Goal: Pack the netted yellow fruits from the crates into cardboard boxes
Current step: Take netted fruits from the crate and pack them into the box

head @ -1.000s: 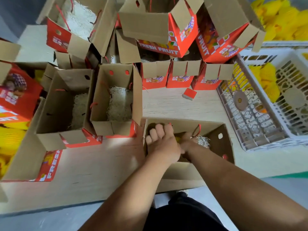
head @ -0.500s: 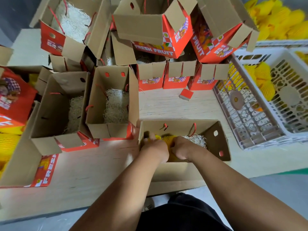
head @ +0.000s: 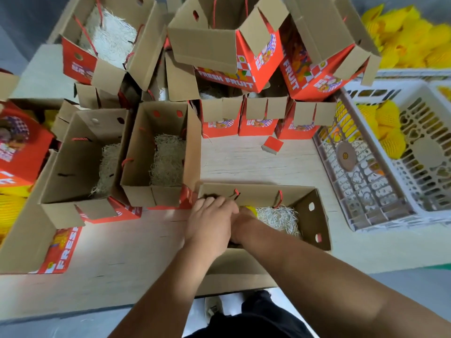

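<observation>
An open cardboard box [head: 311,215] lined with shredded paper [head: 278,217] lies on the table right in front of me. Both my hands are inside its left half. My left hand [head: 210,223] lies on top with its fingers stretched flat toward the box's far left corner. My right hand [head: 244,222] is partly hidden beneath it, its fingers wrapped on a netted yellow fruit [head: 251,209], of which only a small patch shows. More netted yellow fruits [head: 388,128] lie in the white plastic crate [head: 366,215] at the right.
Two open boxes with shredded paper [head: 168,162] [head: 107,167] stand to the left of mine. Red "FRESH FRUIT" boxes [head: 246,69] are stacked at the back. A small red cardboard scrap [head: 273,145] lies on the table. Heaps of netted fruit sit far right [head: 415,32] and at the left edge [head: 9,208].
Half a second ago both hands gripped the yellow fruit in the box. My left hand has since slid over my right hand and flattened, covering most of the fruit.
</observation>
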A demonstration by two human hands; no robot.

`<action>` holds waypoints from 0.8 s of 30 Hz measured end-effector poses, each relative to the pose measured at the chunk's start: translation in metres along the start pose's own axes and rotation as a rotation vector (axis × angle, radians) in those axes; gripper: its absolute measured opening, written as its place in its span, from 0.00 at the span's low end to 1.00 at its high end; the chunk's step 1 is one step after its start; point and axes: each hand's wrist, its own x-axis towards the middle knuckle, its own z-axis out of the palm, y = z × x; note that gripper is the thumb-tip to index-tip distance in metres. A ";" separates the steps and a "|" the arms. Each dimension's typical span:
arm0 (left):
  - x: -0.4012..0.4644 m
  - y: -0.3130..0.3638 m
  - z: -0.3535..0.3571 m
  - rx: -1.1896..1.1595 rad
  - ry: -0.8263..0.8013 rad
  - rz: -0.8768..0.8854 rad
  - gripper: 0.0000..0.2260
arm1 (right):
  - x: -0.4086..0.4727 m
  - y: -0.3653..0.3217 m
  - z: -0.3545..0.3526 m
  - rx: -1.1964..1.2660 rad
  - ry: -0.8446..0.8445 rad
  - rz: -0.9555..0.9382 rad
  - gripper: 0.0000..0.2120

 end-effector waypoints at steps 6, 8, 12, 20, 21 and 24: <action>0.004 -0.002 0.002 0.051 -0.007 -0.053 0.18 | 0.002 0.000 0.000 0.063 0.091 -0.035 0.28; 0.001 0.000 -0.003 -0.022 0.030 -0.087 0.19 | -0.010 0.008 -0.003 0.286 0.147 -0.081 0.31; -0.004 0.009 -0.012 -0.215 0.090 -0.193 0.19 | -0.054 0.038 -0.001 1.145 0.264 -0.043 0.24; -0.001 0.036 -0.016 -1.210 -0.076 -0.555 0.18 | -0.101 0.040 -0.006 2.104 0.115 -0.191 0.29; -0.001 0.034 -0.016 -1.273 -0.059 -0.585 0.15 | -0.104 0.040 -0.007 2.231 0.043 -0.257 0.21; -0.003 0.029 -0.016 -1.373 -0.032 -0.608 0.07 | -0.107 0.043 -0.006 2.288 -0.044 -0.165 0.18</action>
